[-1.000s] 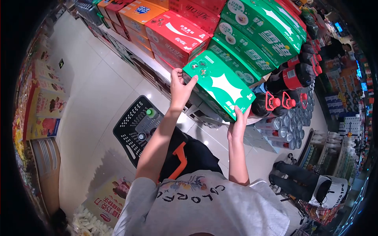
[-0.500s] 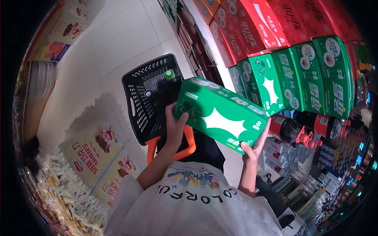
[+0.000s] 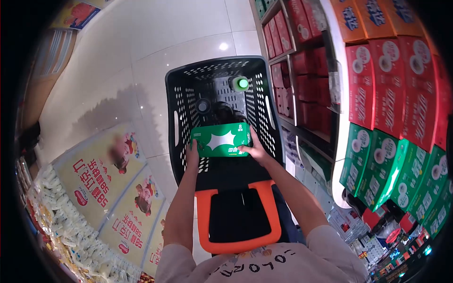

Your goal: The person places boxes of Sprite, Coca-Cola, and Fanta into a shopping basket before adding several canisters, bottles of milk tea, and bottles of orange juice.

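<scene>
Both hands hold a green drink carton [image 3: 221,140] with a white starburst, level over the near part of a black shopping basket [image 3: 178,80]. My left hand [image 3: 192,152] grips the carton's left end, and my right hand [image 3: 256,147] its right end, with the thumb on the upper face. Within the basket stand a green-capped bottle [image 3: 242,84] at the far right and a dark-capped bottle [image 3: 203,105] at the left. Between them lies something dark that I cannot make out. The basket's orange handle [image 3: 238,246] points toward my body.
To the right, shelves carry red cartons [image 3: 387,89], green cartons [image 3: 377,160] and orange cartons [image 3: 373,19]. Pale tiled floor [image 3: 184,28] stretches ahead. At the left are a poster-covered display [image 3: 101,181] and a heap of small wrapped packets [image 3: 71,226].
The green carton has moved left, away from the shelf, and down over the basket, turning level. My view has swung toward the basket, which now sits centred. Both hands keep their grip.
</scene>
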Demonstrator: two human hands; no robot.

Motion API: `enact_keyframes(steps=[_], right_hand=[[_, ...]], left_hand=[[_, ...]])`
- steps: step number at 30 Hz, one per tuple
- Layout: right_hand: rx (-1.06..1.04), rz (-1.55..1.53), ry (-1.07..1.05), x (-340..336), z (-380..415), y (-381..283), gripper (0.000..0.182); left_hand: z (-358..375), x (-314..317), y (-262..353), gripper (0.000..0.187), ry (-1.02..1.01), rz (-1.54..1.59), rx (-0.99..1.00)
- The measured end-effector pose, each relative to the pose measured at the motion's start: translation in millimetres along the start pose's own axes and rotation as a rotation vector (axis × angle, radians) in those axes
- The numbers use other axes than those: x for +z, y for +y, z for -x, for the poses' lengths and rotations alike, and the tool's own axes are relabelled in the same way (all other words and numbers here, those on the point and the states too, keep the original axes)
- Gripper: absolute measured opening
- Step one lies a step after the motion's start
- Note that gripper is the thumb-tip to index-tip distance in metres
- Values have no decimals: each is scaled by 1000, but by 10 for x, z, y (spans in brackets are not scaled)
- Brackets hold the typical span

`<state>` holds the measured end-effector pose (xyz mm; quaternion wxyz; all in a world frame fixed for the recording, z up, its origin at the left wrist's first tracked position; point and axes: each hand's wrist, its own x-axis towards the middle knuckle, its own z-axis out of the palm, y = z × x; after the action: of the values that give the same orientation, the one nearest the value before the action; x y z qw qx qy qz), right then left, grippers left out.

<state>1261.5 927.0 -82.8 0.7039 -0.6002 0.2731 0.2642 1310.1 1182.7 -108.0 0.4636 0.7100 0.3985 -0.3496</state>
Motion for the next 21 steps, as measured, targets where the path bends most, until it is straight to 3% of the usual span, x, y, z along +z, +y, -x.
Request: enact_keyframes(steps=[3, 6, 8, 11, 16, 21], right_hand=[[141, 3, 70, 99, -141, 298, 100], [248, -121, 138, 154, -253, 390, 98], [293, -219, 121, 96, -443, 516, 98], [259, -135, 113, 26, -555, 593, 97], [293, -99, 148, 36, -568, 765, 111], [394, -79, 182, 53, -604, 712, 109]], left_hand=[[-368, 129, -410, 56, 80, -60, 39], [-499, 254, -297, 50, 106, 21, 6], [-844, 264, -653, 49, 59, -113, 170], [-835, 338, -715, 48, 195, -190, 156], [-742, 341, -596, 44, 170, -165, 198], [-801, 463, -783, 36, 239, -111, 294]])
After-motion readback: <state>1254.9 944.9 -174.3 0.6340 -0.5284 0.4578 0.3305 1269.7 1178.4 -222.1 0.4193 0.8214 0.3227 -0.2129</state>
